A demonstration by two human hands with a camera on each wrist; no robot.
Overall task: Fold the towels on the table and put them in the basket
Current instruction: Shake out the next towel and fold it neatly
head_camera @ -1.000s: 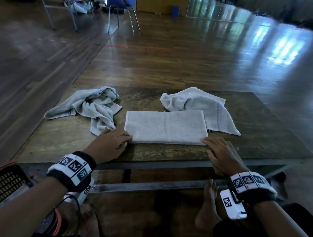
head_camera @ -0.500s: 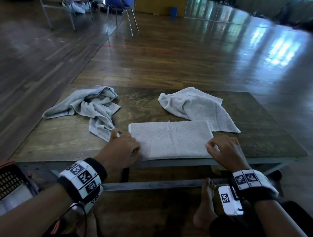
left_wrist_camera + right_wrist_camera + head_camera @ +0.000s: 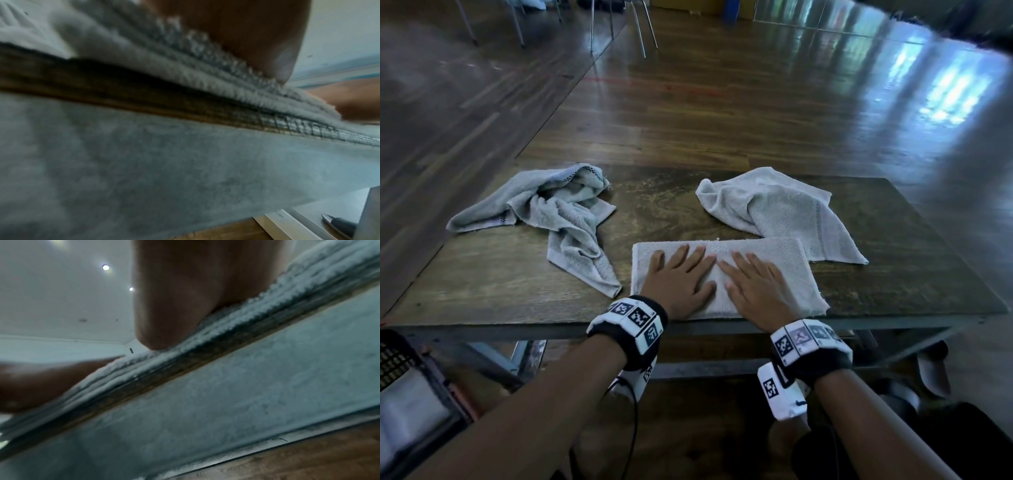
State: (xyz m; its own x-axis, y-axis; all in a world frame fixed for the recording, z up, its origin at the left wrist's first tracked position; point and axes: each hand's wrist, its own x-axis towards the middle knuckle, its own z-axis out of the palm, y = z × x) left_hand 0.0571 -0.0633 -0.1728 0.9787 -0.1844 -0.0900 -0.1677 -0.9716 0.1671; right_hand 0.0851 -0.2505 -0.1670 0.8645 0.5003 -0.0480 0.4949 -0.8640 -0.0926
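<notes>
A folded white towel (image 3: 787, 270) lies at the near edge of the wooden table (image 3: 500, 284). Both hands lie flat on it side by side, fingers straight: my left hand (image 3: 678, 274) on its left half, my right hand (image 3: 753, 284) on its right half. The left wrist view shows the towel's layered edge (image 3: 185, 71) under my palm. In the right wrist view the same stacked edge (image 3: 236, 321) lies beneath my right hand. A crumpled grey towel (image 3: 558, 212) lies at the table's left. Another crumpled white towel (image 3: 784, 209) lies at the back right, touching the folded one. The basket (image 3: 397, 363) shows at the lower left, beside the table.
Polished wooden floor surrounds the low table. Chair legs (image 3: 640, 31) stand far behind. The table's metal frame (image 3: 705, 370) runs under its near edge, and a dark shoe (image 3: 931, 370) lies beneath the right corner.
The folded towel slid toward the near edge. Both hands left its near corners and moved onto its top, now flat and side by side in the middle.
</notes>
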